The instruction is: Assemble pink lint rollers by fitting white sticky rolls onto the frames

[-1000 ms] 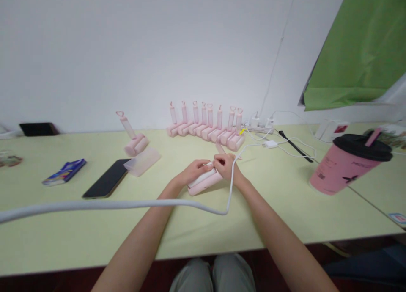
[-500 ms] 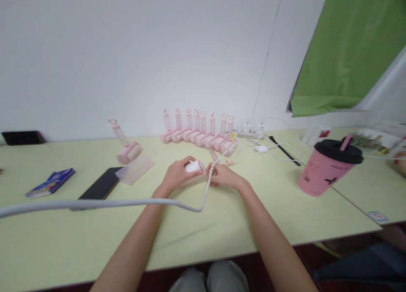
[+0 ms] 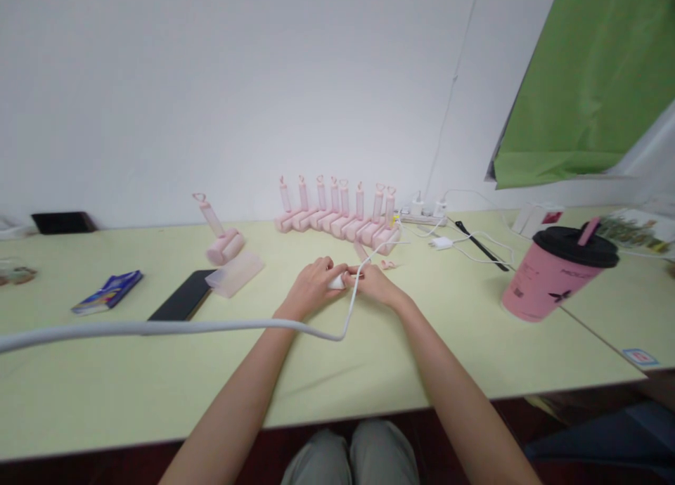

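Just above the table, my left hand [image 3: 315, 287] is closed around a white rounded piece [image 3: 336, 282], of which only a small part shows between the fingers. My right hand [image 3: 377, 286] meets it from the other side, fingers bent at the end of the piece; its fingertips are partly hidden, and what they pinch is too small to name. A thin white cable [image 3: 354, 299] crosses in front of the right fingers. Small pink parts [image 3: 388, 265] lie just beyond the right hand.
Several pink devices [image 3: 337, 223] with upright clear tubes stand in a row by the wall; another [image 3: 226, 246] stands left. A translucent sleeve [image 3: 238, 274], black phone [image 3: 184, 296] and blue packet [image 3: 109, 292] lie left. Right are a power strip [image 3: 425, 218] and pink cup [image 3: 548, 277].
My hands have drawn closer together, and the left fingers now cover more of the white piece. The whole view has shifted slightly, so the table things appear farther right.
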`<control>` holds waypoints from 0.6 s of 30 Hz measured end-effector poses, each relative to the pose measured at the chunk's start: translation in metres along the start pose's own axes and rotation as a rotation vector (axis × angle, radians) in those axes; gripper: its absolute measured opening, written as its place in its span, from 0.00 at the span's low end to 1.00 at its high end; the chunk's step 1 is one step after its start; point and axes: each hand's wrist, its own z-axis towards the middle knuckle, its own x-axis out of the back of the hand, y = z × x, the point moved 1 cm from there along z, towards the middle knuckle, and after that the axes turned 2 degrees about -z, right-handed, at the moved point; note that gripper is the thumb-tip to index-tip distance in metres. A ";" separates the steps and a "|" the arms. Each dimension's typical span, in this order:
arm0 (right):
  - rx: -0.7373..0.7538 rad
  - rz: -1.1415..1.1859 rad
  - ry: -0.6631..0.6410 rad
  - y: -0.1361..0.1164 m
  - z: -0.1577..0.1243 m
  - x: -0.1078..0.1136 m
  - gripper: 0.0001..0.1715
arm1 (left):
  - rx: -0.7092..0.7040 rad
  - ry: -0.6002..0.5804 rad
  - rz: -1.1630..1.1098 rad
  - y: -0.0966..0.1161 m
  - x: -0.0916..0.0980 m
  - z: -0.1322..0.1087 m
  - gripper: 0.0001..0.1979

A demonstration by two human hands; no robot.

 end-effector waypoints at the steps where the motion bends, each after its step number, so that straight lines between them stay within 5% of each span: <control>1: -0.001 0.001 -0.003 0.001 0.000 0.000 0.16 | -0.004 -0.006 0.007 0.000 -0.001 0.000 0.17; 18: 0.015 0.051 -0.119 0.013 0.002 0.002 0.17 | -0.065 -0.066 0.048 0.004 -0.011 -0.004 0.14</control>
